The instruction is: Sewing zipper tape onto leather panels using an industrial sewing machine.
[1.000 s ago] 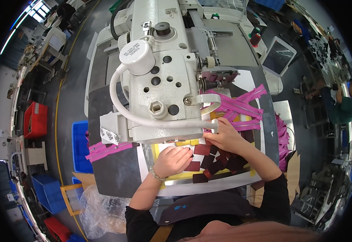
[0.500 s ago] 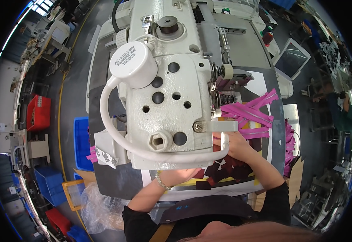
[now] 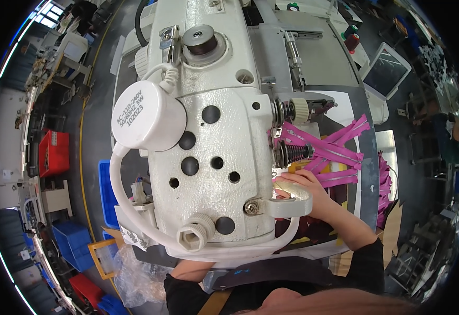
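Observation:
A large white sewing machine head (image 3: 213, 189) fills the middle of the view. My right hand (image 3: 309, 193) is at its right side, fingers bent close together and pointing left under the bracket. The machine hides the fingertips, so whatever they hold cannot be made out. Just beyond this hand, magenta zippers (image 3: 339, 152) lie crossed in a loose pile by a yellow plate (image 3: 298, 166). Dark maroon pieces (image 3: 295, 230) lie nearer me, partly covered by the white cable (image 3: 271, 247). Of my left arm only the forearm (image 3: 191, 270) shows; the machine conceals the hand.
More magenta zippers (image 3: 384, 184) hang at the table's right edge beside cardboard (image 3: 391, 226). A dark screen (image 3: 387, 71) stands at the back right near thread spools (image 3: 351, 42). Clear plastic wrap (image 3: 140, 278) and blue bins (image 3: 73, 244) are on the left.
The view has shifted, so the machine looks larger and lower. My left hand has gone out of sight behind it. My right hand stays beside the machine, its fingers closer together.

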The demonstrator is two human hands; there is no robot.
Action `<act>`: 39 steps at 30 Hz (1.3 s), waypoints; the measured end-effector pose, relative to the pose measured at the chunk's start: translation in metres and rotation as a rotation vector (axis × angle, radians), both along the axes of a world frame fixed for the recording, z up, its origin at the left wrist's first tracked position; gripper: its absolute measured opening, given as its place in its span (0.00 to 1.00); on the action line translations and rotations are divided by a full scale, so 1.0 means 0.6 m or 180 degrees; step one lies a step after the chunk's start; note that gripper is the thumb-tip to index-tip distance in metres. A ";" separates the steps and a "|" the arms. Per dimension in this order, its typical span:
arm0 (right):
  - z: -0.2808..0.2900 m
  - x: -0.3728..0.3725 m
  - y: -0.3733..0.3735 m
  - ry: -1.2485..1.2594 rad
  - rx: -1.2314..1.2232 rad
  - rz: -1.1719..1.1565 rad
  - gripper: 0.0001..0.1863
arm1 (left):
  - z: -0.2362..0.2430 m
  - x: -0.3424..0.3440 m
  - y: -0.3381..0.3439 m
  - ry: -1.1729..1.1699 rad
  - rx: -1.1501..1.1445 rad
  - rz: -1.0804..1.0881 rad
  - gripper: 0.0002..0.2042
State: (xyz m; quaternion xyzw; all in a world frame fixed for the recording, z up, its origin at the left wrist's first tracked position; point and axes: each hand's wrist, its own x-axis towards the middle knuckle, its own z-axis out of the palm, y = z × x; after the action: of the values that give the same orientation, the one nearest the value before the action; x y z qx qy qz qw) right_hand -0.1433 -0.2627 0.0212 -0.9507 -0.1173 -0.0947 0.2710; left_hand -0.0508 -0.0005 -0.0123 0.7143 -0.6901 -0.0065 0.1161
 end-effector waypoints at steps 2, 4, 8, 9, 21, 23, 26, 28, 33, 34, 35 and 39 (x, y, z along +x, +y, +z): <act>-0.003 -0.001 0.002 0.0019 0.0055 -0.0018 0.15 | -0.013 -0.001 0.005 -0.1366 0.0720 -0.0253 0.20; -0.005 0.000 0.002 0.0047 0.0095 -0.0029 0.16 | -0.014 -0.005 0.010 0.0650 0.0696 0.0291 0.20; -0.006 0.004 -0.003 0.0174 0.0163 0.0040 0.17 | 0.011 0.005 -0.011 0.0809 0.1512 0.0322 0.20; -0.005 0.004 -0.003 0.0186 0.0224 0.0031 0.18 | 0.026 0.013 -0.012 0.0928 0.1587 0.0336 0.20; 0.019 0.006 0.001 0.0138 0.0579 -0.0181 0.19 | 0.103 0.027 -0.010 0.0827 0.0192 0.0200 0.20; 0.020 0.006 0.003 0.0071 0.0550 -0.0183 0.19 | 0.085 0.012 -0.028 0.0673 0.0111 0.0156 0.20; 0.018 0.005 0.005 0.0135 0.0756 -0.0259 0.18 | 0.063 -0.005 -0.046 0.0394 0.0133 0.0139 0.19; 0.015 0.004 0.006 0.0178 0.0764 -0.0273 0.16 | 0.048 -0.012 -0.052 0.0222 0.0162 0.0132 0.19; 0.003 0.005 0.003 0.0096 0.0359 -0.0138 0.15 | 0.020 -0.017 -0.039 -0.2523 0.0456 -0.0507 0.19; 0.003 0.004 0.003 0.0088 0.0236 -0.0121 0.15 | 0.019 -0.021 -0.031 -0.3421 0.0530 -0.0698 0.19; 0.003 0.004 0.003 0.0101 0.0221 -0.0144 0.15 | 0.017 -0.023 -0.027 -0.3632 0.0565 -0.0744 0.19; 0.011 0.005 0.008 0.0192 -0.0114 0.0000 0.15 | 0.023 -0.034 -0.026 -0.0606 0.0145 0.0144 0.18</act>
State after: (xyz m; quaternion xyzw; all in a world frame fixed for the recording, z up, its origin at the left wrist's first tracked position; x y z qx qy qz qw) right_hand -0.1404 -0.2579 0.0280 -0.9578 -0.1107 -0.0639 0.2574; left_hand -0.0710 -0.0161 0.0017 0.7296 -0.6814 0.0482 0.0339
